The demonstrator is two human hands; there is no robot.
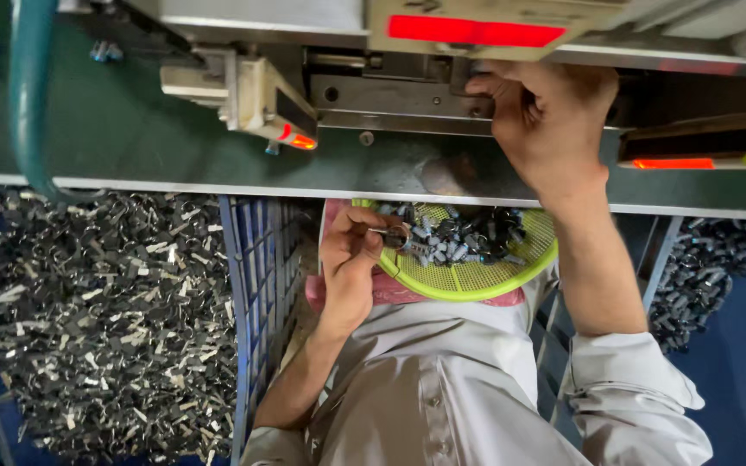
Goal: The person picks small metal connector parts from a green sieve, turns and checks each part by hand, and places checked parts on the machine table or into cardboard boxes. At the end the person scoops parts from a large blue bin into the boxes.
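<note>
While the right hand (546, 116) presses fingertips, grasp unclear, into the press slot (407, 91) at the green bench's (131, 129) far edge, the left hand (351, 259) pinches 1 small metal part (390, 233) above the full yellow-green basket (477, 280), so many remain.

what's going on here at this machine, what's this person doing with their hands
A person sits at a green machine bench. Their right hand is up at the metal fixture of the machine, fingers pressed against it. Their left hand is lower, pinching a small metal part at the edge of a yellow-green mesh basket full of similar small parts. A blue crate beside them holds a heap of dark metal pieces.
</note>
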